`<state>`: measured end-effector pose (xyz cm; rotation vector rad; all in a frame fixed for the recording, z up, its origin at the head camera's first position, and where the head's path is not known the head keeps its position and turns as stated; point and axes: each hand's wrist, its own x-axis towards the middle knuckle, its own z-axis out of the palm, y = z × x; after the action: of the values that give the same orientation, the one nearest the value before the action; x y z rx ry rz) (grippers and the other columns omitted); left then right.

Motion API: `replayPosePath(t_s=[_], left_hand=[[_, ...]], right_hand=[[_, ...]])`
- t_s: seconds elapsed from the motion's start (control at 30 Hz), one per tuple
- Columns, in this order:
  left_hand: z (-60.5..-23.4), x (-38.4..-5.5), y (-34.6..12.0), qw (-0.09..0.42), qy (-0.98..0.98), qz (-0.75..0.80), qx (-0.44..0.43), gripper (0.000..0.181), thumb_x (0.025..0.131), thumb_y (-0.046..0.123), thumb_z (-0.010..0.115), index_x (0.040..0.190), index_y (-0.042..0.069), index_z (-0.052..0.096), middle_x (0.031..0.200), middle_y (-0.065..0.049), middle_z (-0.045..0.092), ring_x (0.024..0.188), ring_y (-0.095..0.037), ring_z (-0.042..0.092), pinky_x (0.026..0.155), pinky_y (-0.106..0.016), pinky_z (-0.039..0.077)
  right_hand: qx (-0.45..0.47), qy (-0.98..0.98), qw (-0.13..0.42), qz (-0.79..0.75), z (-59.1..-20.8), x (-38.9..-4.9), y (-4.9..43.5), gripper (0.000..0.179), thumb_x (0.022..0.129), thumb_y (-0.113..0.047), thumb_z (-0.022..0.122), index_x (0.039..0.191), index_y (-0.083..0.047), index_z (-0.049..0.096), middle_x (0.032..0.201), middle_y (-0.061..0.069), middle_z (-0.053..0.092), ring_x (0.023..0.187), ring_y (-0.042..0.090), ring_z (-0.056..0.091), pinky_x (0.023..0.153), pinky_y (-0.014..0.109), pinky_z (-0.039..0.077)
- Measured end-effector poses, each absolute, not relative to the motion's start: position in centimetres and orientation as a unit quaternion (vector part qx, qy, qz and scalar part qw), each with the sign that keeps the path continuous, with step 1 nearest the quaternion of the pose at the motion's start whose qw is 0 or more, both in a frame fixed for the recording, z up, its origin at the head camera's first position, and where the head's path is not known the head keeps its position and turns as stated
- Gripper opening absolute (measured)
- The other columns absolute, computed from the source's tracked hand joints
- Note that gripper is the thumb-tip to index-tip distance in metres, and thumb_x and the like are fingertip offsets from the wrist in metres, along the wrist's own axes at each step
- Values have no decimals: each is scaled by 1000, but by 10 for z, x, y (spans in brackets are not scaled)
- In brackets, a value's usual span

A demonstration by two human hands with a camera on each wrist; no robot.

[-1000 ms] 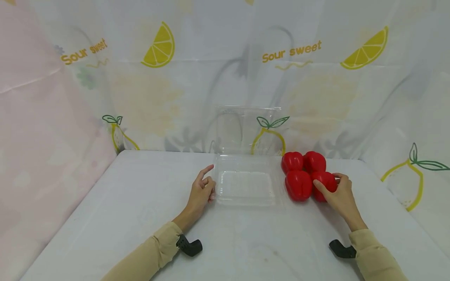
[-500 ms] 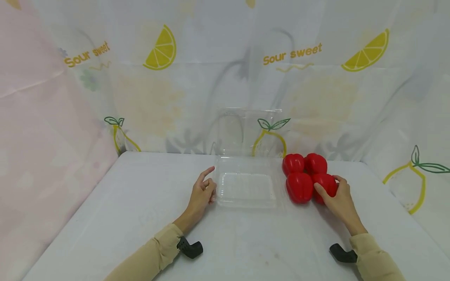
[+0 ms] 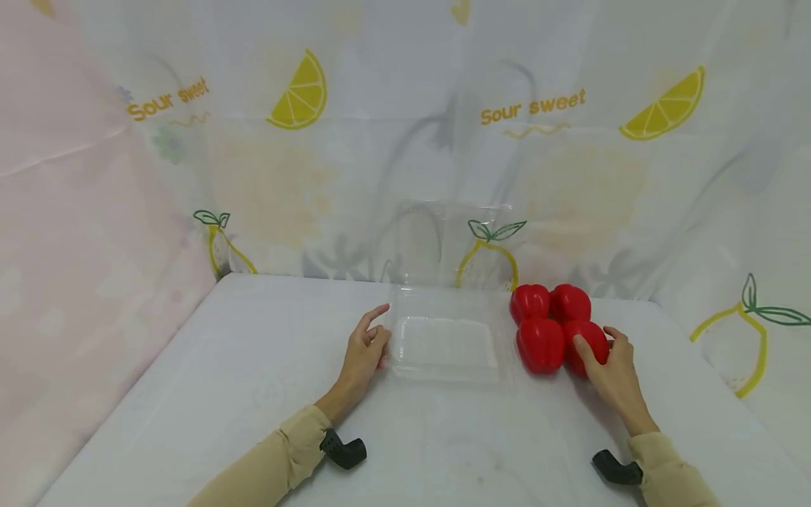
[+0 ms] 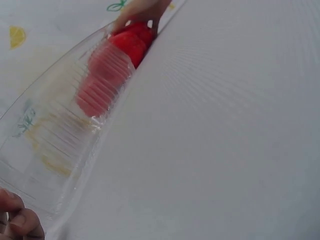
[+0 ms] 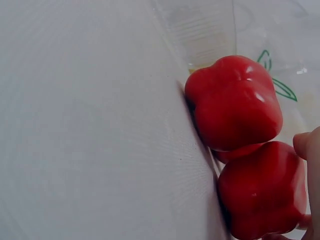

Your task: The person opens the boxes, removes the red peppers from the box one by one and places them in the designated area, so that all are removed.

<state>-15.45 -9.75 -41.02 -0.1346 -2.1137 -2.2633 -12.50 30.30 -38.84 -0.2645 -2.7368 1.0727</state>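
My right hand grips the front right red bell pepper, thumb on its left side and fingers round its right. In the right wrist view this bell pepper stands on the table beside another red pepper. Several peppers sit in a tight cluster, touching or nearly so. Left of them lies a clear plastic container, its hinged lid raised at the back. My left hand is at the container's left edge, index finger extended; the other fingers curl at the rim, seemingly pinching it.
A white table bears everything. Behind it hangs a printed curtain with lemon drawings, and a pinkish sheet closes the left side. Black curved devices are worn at both wrists.
The head view has tilted up slightly, so the scene sits a little lower in it. Both hands, the peppers and the container keep about the same places.
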Motion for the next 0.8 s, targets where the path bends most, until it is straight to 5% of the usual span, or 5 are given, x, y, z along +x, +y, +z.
replayPosePath(t_s=[0.5,0.8], left_hand=[[-383,-140,-94,41,-686,-724,-58,45,94,3,43,138,3,42,55,1,44,43,-7,38,42,-18,31],[-382,-142,-93,48,-692,-717,-63,44,93,2,42,137,6,43,54,0,43,43,-8,38,44,-18,31]], right_hand=[[-93,-916,146,361,-389,-123,308,71,97,-43,38,142,9,21,123,32,36,105,42,41,82,49,39],[-85,-916,147,362,-383,-122,311,69,98,-42,37,141,9,21,126,33,35,107,43,41,81,48,40]])
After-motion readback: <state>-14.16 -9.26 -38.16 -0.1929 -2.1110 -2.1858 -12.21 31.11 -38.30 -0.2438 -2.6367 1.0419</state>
